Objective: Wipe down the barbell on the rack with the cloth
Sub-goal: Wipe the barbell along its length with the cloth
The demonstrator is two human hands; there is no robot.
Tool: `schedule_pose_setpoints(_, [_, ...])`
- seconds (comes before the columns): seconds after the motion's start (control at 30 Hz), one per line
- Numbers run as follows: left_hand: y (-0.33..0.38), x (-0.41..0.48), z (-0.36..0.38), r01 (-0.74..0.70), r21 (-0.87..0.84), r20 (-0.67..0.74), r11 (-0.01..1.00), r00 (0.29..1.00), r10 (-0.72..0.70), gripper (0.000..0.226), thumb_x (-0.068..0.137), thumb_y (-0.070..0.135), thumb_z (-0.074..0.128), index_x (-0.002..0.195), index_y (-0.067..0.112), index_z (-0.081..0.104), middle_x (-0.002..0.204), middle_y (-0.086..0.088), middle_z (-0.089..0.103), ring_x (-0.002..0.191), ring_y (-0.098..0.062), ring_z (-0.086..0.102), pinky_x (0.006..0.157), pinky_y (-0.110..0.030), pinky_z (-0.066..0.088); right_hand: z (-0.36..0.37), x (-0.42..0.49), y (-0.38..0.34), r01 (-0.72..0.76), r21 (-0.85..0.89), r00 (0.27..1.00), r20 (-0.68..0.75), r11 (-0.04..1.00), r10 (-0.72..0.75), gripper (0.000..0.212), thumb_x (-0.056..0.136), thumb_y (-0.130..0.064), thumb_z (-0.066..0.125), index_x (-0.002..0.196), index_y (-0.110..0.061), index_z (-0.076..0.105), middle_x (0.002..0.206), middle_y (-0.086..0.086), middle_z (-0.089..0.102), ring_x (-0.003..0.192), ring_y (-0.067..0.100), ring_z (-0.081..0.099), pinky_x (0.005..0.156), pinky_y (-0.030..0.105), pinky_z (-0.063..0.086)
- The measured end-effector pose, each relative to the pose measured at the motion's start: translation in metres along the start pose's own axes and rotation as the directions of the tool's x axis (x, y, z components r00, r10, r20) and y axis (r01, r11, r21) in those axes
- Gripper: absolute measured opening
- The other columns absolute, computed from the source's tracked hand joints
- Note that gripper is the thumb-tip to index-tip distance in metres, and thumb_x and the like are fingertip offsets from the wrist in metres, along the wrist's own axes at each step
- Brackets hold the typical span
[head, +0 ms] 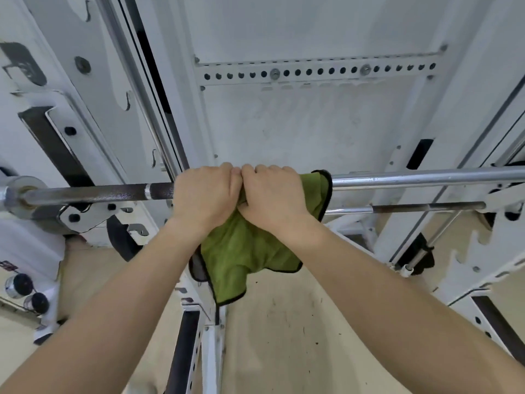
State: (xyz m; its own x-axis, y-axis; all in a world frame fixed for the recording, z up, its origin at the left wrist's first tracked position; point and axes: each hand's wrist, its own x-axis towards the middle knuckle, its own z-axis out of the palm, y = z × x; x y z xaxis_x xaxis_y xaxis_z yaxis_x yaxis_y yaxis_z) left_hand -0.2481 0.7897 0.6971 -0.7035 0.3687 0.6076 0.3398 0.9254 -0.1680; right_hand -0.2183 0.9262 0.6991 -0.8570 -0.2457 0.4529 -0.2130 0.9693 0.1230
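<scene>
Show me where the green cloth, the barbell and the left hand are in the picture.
green cloth [241, 251]: head view, on the part hanging below the hands.
barbell [113, 193]: head view, on the dark shaft left of the hands.
left hand [206, 194]: head view, on the back of the hand.

Both hands, left [204, 194] and right [270, 194], clasp the green cloth [241, 251] around the barbell [412, 177].

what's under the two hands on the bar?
Green cloth, draped over the barbell and hanging below it. Left hand and right hand grip side by side. The bar section beneath is covered.
</scene>
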Motion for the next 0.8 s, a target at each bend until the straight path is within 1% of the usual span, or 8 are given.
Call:
schedule_pose_setpoints(0.13, [0.025, 0.010, 0.007, -0.036, 0.054, 0.021, 0.998, 0.999, 0.034, 0.048, 0.095, 0.033, 0.008, 0.070, 0.021, 0.047, 0.057, 0.000, 0.047, 0.048, -0.026, 0.039, 0.045, -0.028, 0.016, 0.011, -0.007, 0.024, -0.016, -0.012, 0.986, -0.165, 1.000, 0.014, 0.020, 0.071, -0.033, 0.060, 0.079, -0.014, 0.063, 0.065, 0.002, 0.061, 0.053, 0.025, 0.057, 0.055, 0.030, 0.026])
schedule_pose_setpoints(0.23, [0.054, 0.018, 0.004, -0.014, 0.028, -0.007, 1.000, 1.000, 0.014, 0.043, 0.096, 0.024, 0.031, 0.061, 0.017, 0.053, 0.050, 0.002, 0.033, 0.042, -0.022, 0.030, 0.044, -0.024, 0.010, 0.012, -0.018, 0.056, 0.003, -0.008, 0.978, -0.207, 1.000, -0.005, 0.026, 0.073, -0.037, 0.046, 0.073, -0.015, 0.059, 0.061, 0.003, 0.058, 0.049, 0.026, 0.055, 0.053, 0.030, 0.026])
schedule_pose_setpoints(0.3, [0.082, 0.026, 0.001, 0.018, -0.043, -0.062, 0.999, 0.998, -0.020, 0.044, 0.095, 0.022, 0.043, 0.053, 0.015, 0.052, 0.046, 0.002, 0.028, 0.038, -0.021, 0.028, 0.044, -0.022, 0.013, 0.013, -0.031, 0.088, -0.005, -0.022, 0.971, -0.241, 1.000, 0.000, 0.026, 0.073, -0.041, 0.057, 0.071, -0.015, 0.056, 0.059, 0.003, 0.056, 0.048, 0.027, 0.053, 0.052, 0.030, 0.026])
schedule_pose_setpoints(0.37, [0.115, 0.037, 0.004, -0.032, -0.065, -0.020, 0.997, 0.999, 0.031, 0.045, 0.095, 0.026, 0.022, 0.060, 0.014, 0.049, 0.050, 0.000, 0.034, 0.042, -0.023, 0.032, 0.044, -0.026, 0.016, 0.012, -0.045, 0.123, -0.021, -0.054, 0.966, -0.259, 0.998, 0.007, 0.034, 0.068, -0.045, 0.069, 0.070, -0.014, 0.054, 0.059, 0.003, 0.054, 0.048, 0.027, 0.052, 0.052, 0.030, 0.026])
schedule_pose_setpoints(0.47, [0.169, 0.051, 0.006, -0.160, -0.087, 0.012, 0.983, 0.987, 0.161, 0.041, 0.089, 0.024, 0.004, 0.073, 0.021, 0.042, 0.060, -0.003, 0.041, 0.051, -0.024, 0.035, 0.046, -0.029, 0.017, 0.008, -0.066, 0.177, -0.032, -0.108, 0.978, -0.209, 0.994, 0.009, 0.036, 0.072, -0.047, 0.070, 0.070, -0.014, 0.054, 0.060, 0.003, 0.056, 0.051, 0.027, 0.056, 0.051, 0.029, 0.028])
schedule_pose_setpoints(0.6, [0.244, 0.074, -0.003, -0.227, -0.118, -0.008, 0.967, 0.974, 0.227, 0.025, 0.094, 0.024, 0.047, 0.073, 0.020, 0.059, 0.059, 0.000, 0.056, 0.046, -0.023, 0.041, 0.046, -0.026, 0.008, -0.005, -0.099, 0.259, -0.048, -0.122, 0.989, -0.145, 0.991, 0.030, 0.036, 0.076, -0.049, 0.064, 0.076, -0.013, 0.057, 0.066, 0.003, 0.061, 0.056, 0.029, 0.061, 0.048, 0.030, 0.040])
schedule_pose_setpoints(0.7, [0.261, 0.080, -0.005, -0.194, -0.211, 0.062, 0.958, 0.975, 0.211, 0.036, 0.100, 0.043, 0.036, 0.078, 0.018, 0.049, 0.067, -0.001, 0.053, 0.055, -0.025, 0.041, 0.051, -0.033, 0.019, -0.010, -0.106, 0.282, -0.080, -0.096, 0.994, -0.079, 0.992, 0.073, 0.036, 0.076, -0.051, 0.046, 0.078, -0.017, 0.060, 0.066, 0.000, 0.061, 0.058, 0.028, 0.061, 0.047, 0.031, 0.043])
schedule_pose_setpoints(0.8, [0.237, 0.075, -0.009, -0.284, -0.277, 0.081, 0.918, 0.945, 0.317, 0.037, 0.090, 0.053, 0.044, 0.091, 0.017, 0.047, 0.076, 0.001, 0.052, 0.064, -0.027, 0.051, 0.057, -0.034, 0.028, -0.011, -0.099, 0.267, -0.099, -0.096, 0.994, -0.044, 0.991, 0.095, 0.036, 0.069, -0.051, 0.046, 0.075, -0.017, 0.057, 0.061, -0.001, 0.057, 0.054, 0.028, 0.058, 0.048, 0.029, 0.037])
